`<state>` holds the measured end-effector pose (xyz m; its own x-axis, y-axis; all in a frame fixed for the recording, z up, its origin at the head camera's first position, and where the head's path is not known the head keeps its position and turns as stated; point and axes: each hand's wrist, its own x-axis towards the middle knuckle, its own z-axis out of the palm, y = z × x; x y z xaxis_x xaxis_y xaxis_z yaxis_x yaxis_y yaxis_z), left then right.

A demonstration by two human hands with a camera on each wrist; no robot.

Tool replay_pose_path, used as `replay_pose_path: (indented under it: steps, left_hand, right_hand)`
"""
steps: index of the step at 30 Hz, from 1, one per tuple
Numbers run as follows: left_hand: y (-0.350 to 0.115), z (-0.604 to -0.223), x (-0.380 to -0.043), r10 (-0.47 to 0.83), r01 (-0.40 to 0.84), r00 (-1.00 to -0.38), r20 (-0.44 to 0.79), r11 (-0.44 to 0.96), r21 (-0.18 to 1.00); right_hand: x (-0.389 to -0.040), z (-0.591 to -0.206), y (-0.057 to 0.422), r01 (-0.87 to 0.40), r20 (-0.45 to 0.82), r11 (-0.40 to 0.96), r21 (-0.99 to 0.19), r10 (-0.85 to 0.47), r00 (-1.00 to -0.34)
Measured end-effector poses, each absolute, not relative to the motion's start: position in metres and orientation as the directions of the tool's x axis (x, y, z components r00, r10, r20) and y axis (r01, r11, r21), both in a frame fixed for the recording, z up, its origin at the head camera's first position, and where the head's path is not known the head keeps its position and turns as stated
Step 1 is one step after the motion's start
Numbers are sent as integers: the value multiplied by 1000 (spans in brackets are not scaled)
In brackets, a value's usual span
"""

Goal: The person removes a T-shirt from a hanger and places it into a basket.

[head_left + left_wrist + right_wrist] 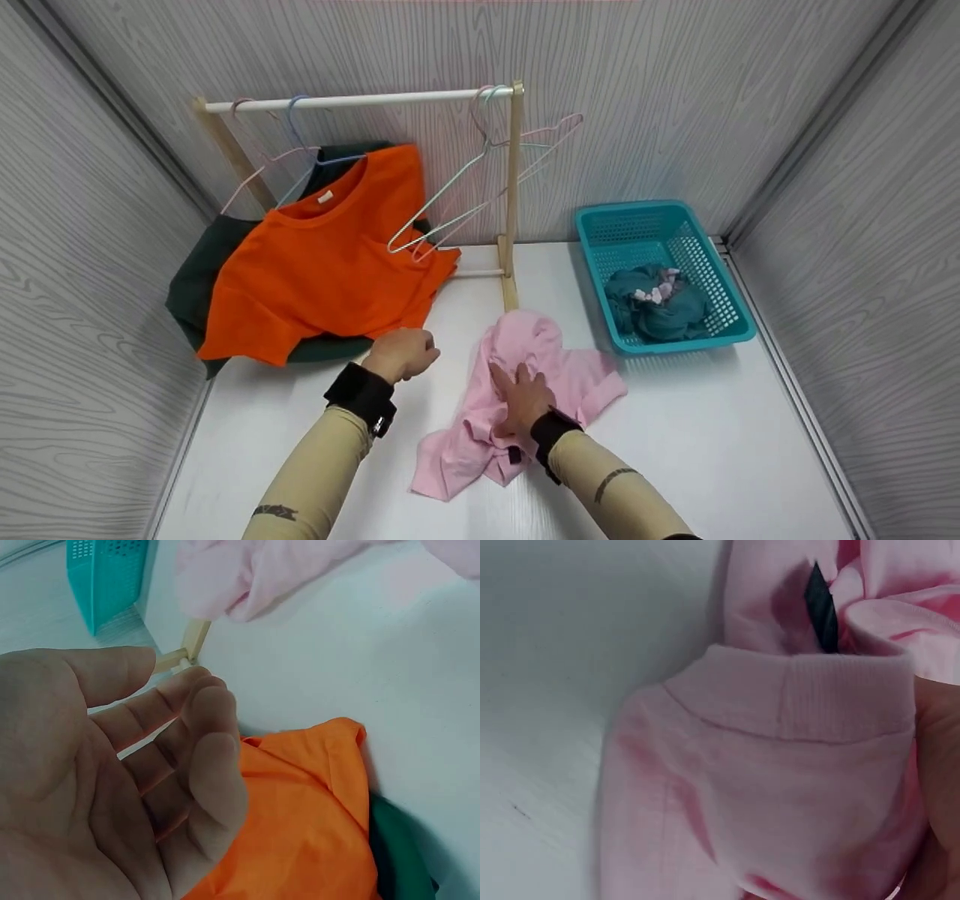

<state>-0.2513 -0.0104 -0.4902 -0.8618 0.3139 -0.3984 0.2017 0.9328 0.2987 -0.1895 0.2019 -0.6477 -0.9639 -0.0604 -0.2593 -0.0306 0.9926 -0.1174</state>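
Note:
A crumpled pink T-shirt [525, 337] lies on the white table in front of the rack. My right hand [525, 401] rests on it with the fingers spread. In the right wrist view, the ribbed neckband [847, 694] and a dark label [822, 611] show beside that hand, which is mostly out of frame. To the left of the pink shirt, my left hand [401, 354] hovers near the hem of a hanging orange T-shirt [322, 262]. Its fingers are loosely bent with nothing in them, as the left wrist view shows the bare palm [97, 795].
A wooden rack with a white rail [375, 98] carries the orange shirt and a dark green shirt [202, 277] behind it. Bare mint [450, 184] and pink [555, 146] hangers hang at its right end. A teal basket [739, 311] holding a bunched teal garment [664, 319] stands at right.

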Motion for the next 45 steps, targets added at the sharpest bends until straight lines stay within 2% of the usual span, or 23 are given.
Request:
replay_pose_path:
  steps: [6, 9, 15, 19, 22, 26, 28, 33, 39, 43, 45]
  left_hand:
    - [-10, -497, -246, 315, 185, -846, -430, 930, 318]
    - [-11, -498, -244, 312, 182, -847, -431, 931, 316]
    - [-12, -501, -240, 314, 178, -845, -433, 928, 326]
    - [-13, -503, -237, 312, 164, -838, -447, 927, 338]
    - [-17, -504, -237, 311, 153, -825, -472, 927, 343]
    - [-21, -504, -236, 311, 133, -799, -515, 926, 354]
    - [-22, -504, -235, 311, 119, -788, -532, 924, 363]
    - [-22, -502, -232, 309, 94, -777, -548, 919, 384]
    - [-25, -505, -233, 317, 80, -764, -562, 911, 404]
    - [-28, -510, -231, 312, 69, -766, -563, 909, 410]
    - [-30, -515, -229, 312, 67, -765, -564, 909, 412]
  right_hand:
    - [-187, -636, 209, -60, -351, 994, -91, -88, -932]
    - [-181, -632, 212, -106, -310, 986, -129, -142, -940]
    - [-173, -633, 225, -284, -174, 946, -157, -309, -935]
    - [-177, -626, 244, -324, -146, 914, -244, -364, -920]
    - [-187, -614, 261, -296, -196, 894, -336, -373, -907]
    - [-205, -584, 280, -217, -264, 891, -399, -339, -903]
    - [-215, -563, 289, -199, -254, 886, -418, -325, -911]
    - [-243, -502, 320, -206, -110, 873, -442, -280, -954]
    - [-277, -431, 363, -106, 43, 883, -458, -97, -994]
    - [-291, -408, 394, -52, 116, 903, -427, -3, -993]
    - [-294, -407, 409, -7, 92, 905, -426, 36, -995]
